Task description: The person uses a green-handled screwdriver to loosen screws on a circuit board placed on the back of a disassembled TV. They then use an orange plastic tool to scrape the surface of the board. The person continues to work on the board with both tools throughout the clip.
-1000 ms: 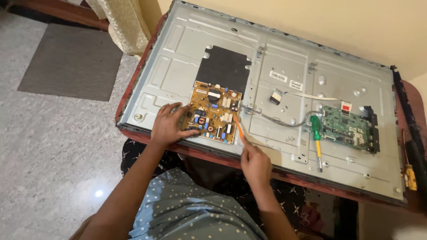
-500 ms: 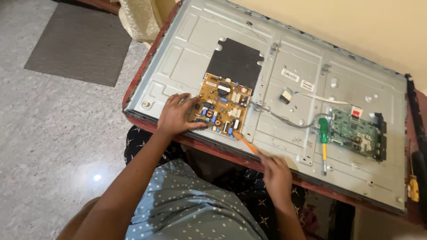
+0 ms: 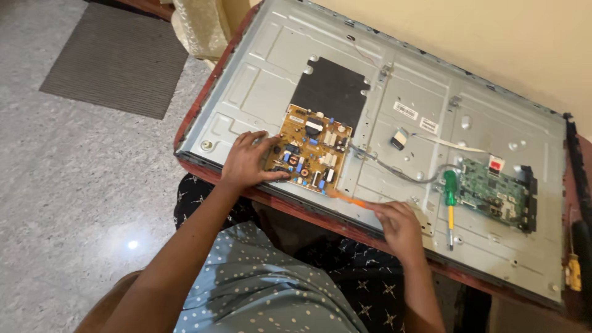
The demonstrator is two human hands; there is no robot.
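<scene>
Your left hand [image 3: 246, 161] lies open, fingers on the yellow board's [image 3: 311, 148] near-left edge, on the metal panel [image 3: 259, 74]. Your right hand [image 3: 399, 227] grips an orange tool [image 3: 348, 198], tip at the board's near corner.

Upper label [image 3: 405, 110]: small white rectangle, mid panel.
Lower label [image 3: 428, 125]: white rectangle just right of it.
Red-white tag [image 3: 495, 164]: atop green board.

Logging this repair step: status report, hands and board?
Left hand flat on yellow board. Right hand grips orange tool, tip at board's edge. Green screwdriver lies apart.
</scene>
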